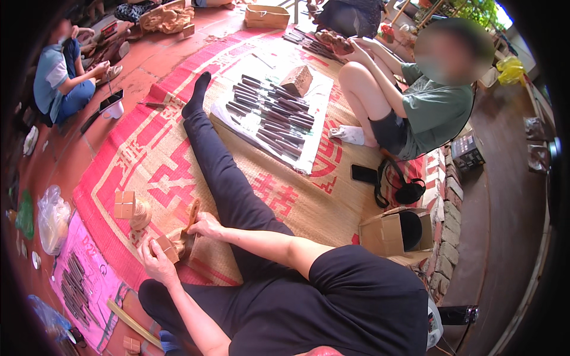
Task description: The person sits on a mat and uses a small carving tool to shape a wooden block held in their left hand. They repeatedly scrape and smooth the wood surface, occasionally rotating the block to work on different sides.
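The left grip (158, 261) is clamped on a small, square-edged, tan block (167, 248), fingers bent over its near left side, the wrist raised and the bare forearm slanting up and leftward from the lower edge. The right grip (208, 226) is closed around a narrow, orange-brown handle (194, 212) that stands steeply up past the fingers; the right arm reaches across the body from a black short sleeve, elbow slightly bent, forearm passing over the outstretched dark-trousered leg (222, 166). The two grips are close together — the block lies at the left one, just down and left of the right one — and the handle's lower end is too blurred to identify.

Just beyond the left grip sits a round, pale-tan coil of strands (141, 215), with a second tan block, crossed by thin lines (124, 204), beside it. A pink sheet (104, 296) bearing slim dark sticks (77, 288) lies to the left of that grip. Well beyond and to the right of the right grip, more dark-brown sticks (291, 116) rest in rows on a white sheet (321, 98). Under both grips spreads a red-and-tan woven mat (332, 204); an open brown cardboard box (380, 237) stands well to their right.
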Action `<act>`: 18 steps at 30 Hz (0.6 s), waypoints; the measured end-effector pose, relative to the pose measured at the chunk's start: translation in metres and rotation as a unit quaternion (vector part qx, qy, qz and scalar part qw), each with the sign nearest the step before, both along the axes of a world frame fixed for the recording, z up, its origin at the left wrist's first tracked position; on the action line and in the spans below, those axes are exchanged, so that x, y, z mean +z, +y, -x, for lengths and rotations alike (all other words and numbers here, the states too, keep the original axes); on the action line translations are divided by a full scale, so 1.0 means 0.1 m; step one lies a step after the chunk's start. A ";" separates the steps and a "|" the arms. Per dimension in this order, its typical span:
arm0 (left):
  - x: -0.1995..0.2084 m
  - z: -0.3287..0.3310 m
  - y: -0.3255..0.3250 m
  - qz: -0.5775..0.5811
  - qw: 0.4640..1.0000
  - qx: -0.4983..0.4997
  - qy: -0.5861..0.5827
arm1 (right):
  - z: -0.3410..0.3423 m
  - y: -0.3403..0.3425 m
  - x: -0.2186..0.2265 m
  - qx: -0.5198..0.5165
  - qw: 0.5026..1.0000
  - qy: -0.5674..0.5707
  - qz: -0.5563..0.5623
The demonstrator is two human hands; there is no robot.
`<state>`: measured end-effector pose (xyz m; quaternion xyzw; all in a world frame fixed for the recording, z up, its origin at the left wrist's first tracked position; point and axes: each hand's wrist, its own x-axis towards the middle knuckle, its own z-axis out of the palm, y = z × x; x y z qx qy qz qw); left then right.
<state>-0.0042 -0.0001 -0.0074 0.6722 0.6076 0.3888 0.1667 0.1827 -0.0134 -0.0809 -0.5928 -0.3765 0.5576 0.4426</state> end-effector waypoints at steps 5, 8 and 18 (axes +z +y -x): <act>-0.05 0.02 0.01 -0.017 1.000 -0.006 0.000 | 0.03 0.07 0.21 0.000 0.977 0.214 0.001; -0.02 0.02 0.02 0.003 1.000 0.010 -0.014 | 0.09 0.08 0.11 0.024 0.966 0.256 0.038; 0.02 -0.01 0.00 -0.001 1.000 0.010 -0.007 | 0.08 0.11 0.16 0.034 0.963 0.264 0.045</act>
